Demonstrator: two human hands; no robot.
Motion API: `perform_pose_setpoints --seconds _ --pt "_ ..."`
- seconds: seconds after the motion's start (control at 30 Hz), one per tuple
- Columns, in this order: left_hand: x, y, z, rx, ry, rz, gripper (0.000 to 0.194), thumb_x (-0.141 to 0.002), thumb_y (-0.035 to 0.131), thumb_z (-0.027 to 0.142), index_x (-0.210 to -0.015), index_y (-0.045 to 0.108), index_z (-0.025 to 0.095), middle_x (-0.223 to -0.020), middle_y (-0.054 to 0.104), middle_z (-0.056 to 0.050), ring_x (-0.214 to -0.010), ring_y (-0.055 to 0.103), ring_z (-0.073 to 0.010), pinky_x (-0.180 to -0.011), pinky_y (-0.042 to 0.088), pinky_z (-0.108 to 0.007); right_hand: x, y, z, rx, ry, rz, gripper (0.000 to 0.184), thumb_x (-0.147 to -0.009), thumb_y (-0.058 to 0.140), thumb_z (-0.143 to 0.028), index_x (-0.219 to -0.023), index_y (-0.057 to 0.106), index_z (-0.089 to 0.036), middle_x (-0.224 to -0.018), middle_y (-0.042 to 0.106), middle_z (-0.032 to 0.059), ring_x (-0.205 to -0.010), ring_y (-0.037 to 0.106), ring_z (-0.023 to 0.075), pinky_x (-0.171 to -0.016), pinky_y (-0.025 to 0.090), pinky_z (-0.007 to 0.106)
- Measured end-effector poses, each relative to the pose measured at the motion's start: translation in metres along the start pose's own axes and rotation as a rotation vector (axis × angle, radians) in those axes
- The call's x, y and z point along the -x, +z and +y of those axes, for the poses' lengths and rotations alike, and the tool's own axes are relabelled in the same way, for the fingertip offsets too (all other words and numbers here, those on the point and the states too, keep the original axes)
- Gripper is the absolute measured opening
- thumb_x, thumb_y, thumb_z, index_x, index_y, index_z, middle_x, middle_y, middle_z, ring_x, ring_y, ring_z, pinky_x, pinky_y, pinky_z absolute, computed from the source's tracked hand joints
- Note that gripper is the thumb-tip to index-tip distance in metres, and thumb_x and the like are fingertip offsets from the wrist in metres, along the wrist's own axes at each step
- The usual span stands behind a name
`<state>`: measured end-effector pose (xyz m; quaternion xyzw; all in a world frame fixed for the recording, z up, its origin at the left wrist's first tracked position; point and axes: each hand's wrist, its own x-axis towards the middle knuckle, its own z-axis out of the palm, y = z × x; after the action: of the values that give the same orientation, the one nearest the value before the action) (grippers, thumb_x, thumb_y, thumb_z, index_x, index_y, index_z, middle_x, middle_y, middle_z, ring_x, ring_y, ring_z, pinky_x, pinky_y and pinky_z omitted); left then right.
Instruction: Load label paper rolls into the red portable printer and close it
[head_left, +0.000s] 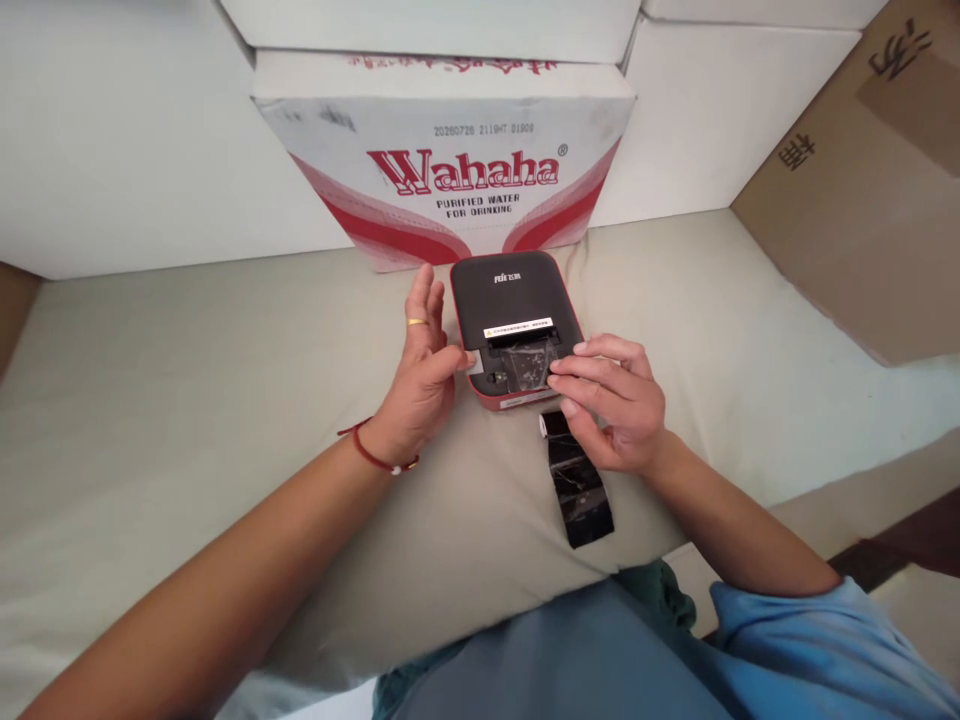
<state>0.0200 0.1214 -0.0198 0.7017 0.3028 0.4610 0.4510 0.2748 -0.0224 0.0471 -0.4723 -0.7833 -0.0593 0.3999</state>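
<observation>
A black label printer with a red rim lies on the pale cloth, its output slot facing me. A crinkled clear film piece covers the area in front of the slot. The thumb of my left hand rests on the grey tab at the printer's left edge, while its other fingers are stretched upward. Fingertips of my right hand touch the printer's right front corner beside the film, with the fingers apart. Below them lies a shiny black strip with a small white roll end, partly behind my right thumb.
A white and red Wahaha water carton stands close behind the printer. White boxes line the back, and a brown cardboard box is at the right. The pale cloth has soft folds under everything.
</observation>
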Motion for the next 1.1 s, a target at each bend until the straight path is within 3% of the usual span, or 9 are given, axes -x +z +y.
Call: perform_pose_setpoints --seconds 0.13,0.27,0.43,0.57,0.67,0.77,0.87,0.97,1.1 --pt "0.003 0.005 0.002 0.077 -0.053 -0.03 0.088 -0.104 0.072 0.055 -0.177 0.022 0.061 -0.188 0.044 0.0 -0.17 0.053 -0.0274 -0.123 0.064 -0.048 0.001 0.003 0.002 -0.067 -0.088 0.08 0.037 -0.098 0.068 -0.025 -0.128 0.087 -0.035 -0.119 0.091 0.0028 -0.12 0.077 0.034 -0.101 0.067 0.06" --pt "0.007 0.012 0.001 0.107 -0.067 -0.034 0.089 -0.105 0.068 0.068 -0.178 0.018 0.058 -0.19 0.039 -0.002 -0.171 0.052 -0.0278 -0.129 0.06 -0.047 0.0 0.003 0.004 -0.059 -0.034 -0.009 0.032 -0.101 0.067 -0.03 -0.123 0.089 -0.036 -0.12 0.091 0.0035 -0.12 0.077 0.0356 -0.102 0.067 0.063" --pt "0.011 0.024 -0.01 0.187 -0.045 0.012 0.088 -0.107 0.061 0.073 -0.179 0.014 0.057 -0.195 0.027 -0.002 -0.18 0.037 -0.0274 -0.139 0.05 -0.05 -0.009 -0.003 0.003 -0.051 -0.083 -0.012 0.024 -0.102 0.067 -0.03 -0.11 0.09 -0.032 -0.112 0.091 0.0056 -0.112 0.078 0.033 -0.093 0.07 0.058" --pt "0.011 0.032 -0.024 0.286 -0.037 0.052 0.096 -0.099 0.074 0.077 -0.177 0.021 0.055 -0.195 0.025 -0.001 -0.183 0.03 -0.0306 -0.144 0.042 -0.054 -0.033 -0.015 -0.003 -0.152 -0.039 -0.063 0.024 -0.108 0.063 -0.028 -0.109 0.087 -0.03 -0.108 0.091 0.0056 -0.106 0.081 0.0289 -0.099 0.067 0.053" --pt "0.01 0.039 -0.03 0.371 0.02 0.082 0.098 -0.092 0.084 0.075 -0.173 0.033 0.051 -0.191 0.034 -0.001 -0.179 0.034 -0.0337 -0.144 0.041 -0.053 -0.067 -0.021 -0.003 -0.109 0.198 -0.218 0.034 -0.116 0.056 -0.037 -0.104 0.085 -0.025 -0.108 0.089 0.0076 -0.101 0.082 0.0251 -0.098 0.063 0.043" --pt "0.01 0.043 -0.033 0.399 0.038 0.102 0.099 -0.09 0.088 0.074 -0.172 0.038 0.048 -0.186 0.041 -0.002 -0.176 0.039 -0.0349 -0.144 0.04 -0.052 -0.11 -0.017 0.002 0.099 0.365 -0.472 0.034 -0.115 0.053 -0.032 -0.114 0.085 -0.022 -0.112 0.089 0.0098 -0.099 0.081 0.0264 -0.091 0.058 0.039" --pt "0.01 0.044 -0.034 0.385 0.04 0.109 0.101 -0.09 0.087 0.076 -0.173 0.037 0.046 -0.185 0.042 -0.004 -0.174 0.04 -0.0351 -0.145 0.037 -0.053 -0.149 -0.001 0.005 0.296 0.349 -0.763 0.033 -0.107 0.058 -0.02 -0.126 0.086 -0.022 -0.123 0.089 0.0116 -0.11 0.08 0.0316 -0.091 0.055 0.04" --pt "0.009 0.043 -0.032 0.369 0.049 0.076 0.099 -0.092 0.084 0.076 -0.173 0.036 0.045 -0.186 0.041 -0.005 -0.173 0.041 -0.0352 -0.144 0.038 -0.053 -0.173 0.018 0.004 0.426 0.298 -1.021 0.03 -0.097 0.072 -0.018 -0.123 0.088 -0.022 -0.121 0.089 0.0136 -0.106 0.08 0.0334 -0.083 0.053 0.039" --pt "0.008 0.043 -0.029 0.36 0.051 0.085 0.095 -0.094 0.082 0.074 -0.172 0.039 0.042 -0.184 0.044 -0.007 -0.17 0.046 -0.0355 -0.142 0.041 -0.054 -0.18 0.035 0.002 0.517 0.328 -1.126 0.03 -0.092 0.077 -0.016 -0.12 0.088 -0.02 -0.116 0.089 0.0169 -0.104 0.082 0.0364 -0.079 0.055 0.039"
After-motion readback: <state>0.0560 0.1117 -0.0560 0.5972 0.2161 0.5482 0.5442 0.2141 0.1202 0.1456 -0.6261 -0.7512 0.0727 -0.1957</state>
